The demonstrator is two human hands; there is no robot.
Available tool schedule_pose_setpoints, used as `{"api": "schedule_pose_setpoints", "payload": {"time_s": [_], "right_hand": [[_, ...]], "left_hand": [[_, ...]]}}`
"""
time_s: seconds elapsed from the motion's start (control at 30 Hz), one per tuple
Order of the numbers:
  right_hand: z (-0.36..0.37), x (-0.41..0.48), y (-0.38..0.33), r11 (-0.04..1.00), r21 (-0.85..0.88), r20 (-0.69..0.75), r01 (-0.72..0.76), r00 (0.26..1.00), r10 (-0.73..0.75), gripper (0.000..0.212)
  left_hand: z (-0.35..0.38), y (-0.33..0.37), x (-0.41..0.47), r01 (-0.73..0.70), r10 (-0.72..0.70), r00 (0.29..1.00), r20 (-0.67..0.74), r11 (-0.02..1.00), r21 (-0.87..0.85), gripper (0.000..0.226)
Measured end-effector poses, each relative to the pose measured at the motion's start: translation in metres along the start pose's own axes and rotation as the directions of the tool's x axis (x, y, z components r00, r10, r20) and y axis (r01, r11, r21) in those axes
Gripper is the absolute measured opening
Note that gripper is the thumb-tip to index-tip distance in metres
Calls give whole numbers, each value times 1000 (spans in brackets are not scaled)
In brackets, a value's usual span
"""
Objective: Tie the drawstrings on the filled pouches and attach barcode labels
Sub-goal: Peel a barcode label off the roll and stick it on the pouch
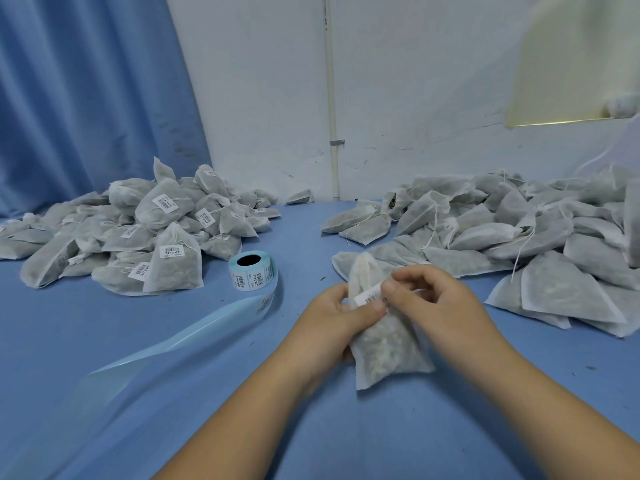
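Note:
A filled white mesh pouch (384, 344) stands upright on the blue table between my hands. My left hand (337, 317) grips its left side, thumb lying across the front. My right hand (433, 299) pinches a small white barcode label (369, 298) against the pouch's upper front. The pouch's gathered neck rises just behind the label. A roll of barcode labels (252, 270) sits to the left, its pale blue backing strip (194, 337) trailing toward the front left.
A heap of labelled pouches (138, 233) covers the back left of the blue table (346, 427). A larger heap of unlabelled pouches (519, 233) with loose drawstrings fills the right side. A blue curtain and a white wall stand behind.

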State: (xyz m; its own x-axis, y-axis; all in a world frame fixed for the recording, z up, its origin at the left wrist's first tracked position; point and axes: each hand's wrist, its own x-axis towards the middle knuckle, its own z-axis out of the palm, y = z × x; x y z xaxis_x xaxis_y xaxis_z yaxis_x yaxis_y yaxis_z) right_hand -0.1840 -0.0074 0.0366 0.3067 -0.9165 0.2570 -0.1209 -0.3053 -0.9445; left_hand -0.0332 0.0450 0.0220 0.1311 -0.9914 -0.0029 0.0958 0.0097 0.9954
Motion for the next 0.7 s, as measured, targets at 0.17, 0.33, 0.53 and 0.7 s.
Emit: {"api": "schedule_pose_setpoints", "payload": {"time_s": [0.17, 0.33, 0.53, 0.7], "right_hand": [[-2, -3, -1, 992, 93, 113, -88, 991, 77, 12], [-5, -2, -2, 988, 127, 65, -84, 995, 76, 17], [-1, -3, 0, 994, 85, 62, -63, 996, 58, 22], [1, -3, 2, 988, 129, 91, -88, 993, 77, 28]], "left_hand": [[-1, -3, 0, -23, 21, 994, 104, 1000, 20, 49], [-1, -2, -1, -24, 20, 998, 66, 998, 58, 40], [1, 4, -3, 21, -19, 1000, -22, 997, 74, 35], [2, 5, -4, -42, 43, 997, -70, 999, 25, 20]]}}
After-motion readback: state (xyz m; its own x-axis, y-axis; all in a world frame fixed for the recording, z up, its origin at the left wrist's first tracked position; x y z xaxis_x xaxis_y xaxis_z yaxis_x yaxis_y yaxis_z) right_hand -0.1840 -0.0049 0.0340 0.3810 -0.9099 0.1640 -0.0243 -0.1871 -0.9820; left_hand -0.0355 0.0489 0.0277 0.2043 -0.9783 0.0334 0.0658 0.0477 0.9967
